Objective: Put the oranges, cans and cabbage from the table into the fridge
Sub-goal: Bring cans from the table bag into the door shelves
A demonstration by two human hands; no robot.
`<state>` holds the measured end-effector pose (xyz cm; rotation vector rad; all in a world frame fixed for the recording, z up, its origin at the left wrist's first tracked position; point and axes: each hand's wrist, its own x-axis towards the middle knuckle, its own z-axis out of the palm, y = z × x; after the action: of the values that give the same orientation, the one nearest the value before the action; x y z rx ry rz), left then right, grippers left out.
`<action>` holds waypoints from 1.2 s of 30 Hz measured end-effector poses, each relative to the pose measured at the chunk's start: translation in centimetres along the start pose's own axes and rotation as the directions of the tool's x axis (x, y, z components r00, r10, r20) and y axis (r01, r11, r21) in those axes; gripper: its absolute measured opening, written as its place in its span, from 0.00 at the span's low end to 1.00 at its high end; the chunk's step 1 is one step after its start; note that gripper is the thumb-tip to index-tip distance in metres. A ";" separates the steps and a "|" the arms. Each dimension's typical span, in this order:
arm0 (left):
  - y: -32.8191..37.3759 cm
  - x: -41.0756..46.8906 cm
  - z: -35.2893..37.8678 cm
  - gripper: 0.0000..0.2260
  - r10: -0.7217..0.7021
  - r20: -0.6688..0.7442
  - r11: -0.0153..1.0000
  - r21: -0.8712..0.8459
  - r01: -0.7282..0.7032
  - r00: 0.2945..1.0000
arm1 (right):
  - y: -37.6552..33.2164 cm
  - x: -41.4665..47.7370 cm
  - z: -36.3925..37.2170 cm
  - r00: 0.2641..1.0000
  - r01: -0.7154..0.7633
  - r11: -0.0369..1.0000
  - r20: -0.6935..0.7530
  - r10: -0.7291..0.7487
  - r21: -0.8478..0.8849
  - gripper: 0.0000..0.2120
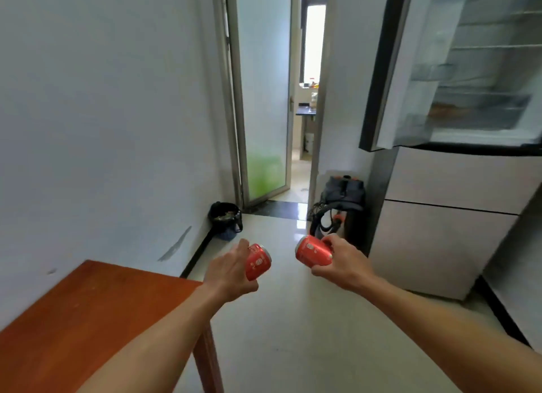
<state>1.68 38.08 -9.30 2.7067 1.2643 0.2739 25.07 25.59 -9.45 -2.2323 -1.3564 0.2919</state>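
Red and cylindrical, one metal drink can (258, 262) sits tilted in the left hand (231, 271), whose fingers curl round it. A second red metal can (313, 252) lies almost sideways in the right hand (343, 266), fingers and thumb wrapped round it. Both are held above the pale tiled floor (293, 319), between the orange-brown wooden table (88, 319) and the white fridge (440, 231). The fridge's upper door (381, 70) stands open, its shelves too blurred to tell what they hold. A black bin (224, 216) by the wall holds dark rubbish.
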 end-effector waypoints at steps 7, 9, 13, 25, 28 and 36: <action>15.3 10.6 2.0 0.30 0.229 0.002 0.973 0.024 -0.229 0.974 | 13.8 2.8 -10.1 0.971 -0.185 0.982 -0.147 0.187 0.026 0.34; 18.4 13.8 2.3 0.31 0.287 -0.028 0.958 0.027 -0.286 0.958 | 16.6 4.0 -12.1 0.960 -0.222 0.975 -0.171 0.222 0.019 0.34; 24.2 21.3 2.7 0.34 0.368 -0.103 0.927 -0.035 -0.373 0.924 | 21.7 8.1 -16.1 0.933 -0.264 0.964 -0.244 0.264 0.036 0.34; 39.9 45.6 -0.8 0.37 0.539 -0.178 0.836 -0.009 -0.549 0.823 | 31.1 26.5 -31.6 0.781 -0.330 0.904 -0.460 0.423 0.272 0.35; 43.2 49.4 -2.1 0.36 0.564 -0.209 0.816 -0.006 -0.578 0.799 | 32.9 30.2 -34.8 0.770 -0.283 0.900 -0.481 0.420 0.333 0.35; 49.6 56.2 -1.3 0.27 0.521 -0.318 0.850 0.112 -0.514 0.792 | 38.2 40.8 -39.4 0.811 -0.136 0.952 -0.522 0.266 0.274 0.35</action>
<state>73.71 49.86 7.98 3.0666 0.5307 0.8213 90.81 34.82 7.07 -2.0423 -0.7342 -0.1291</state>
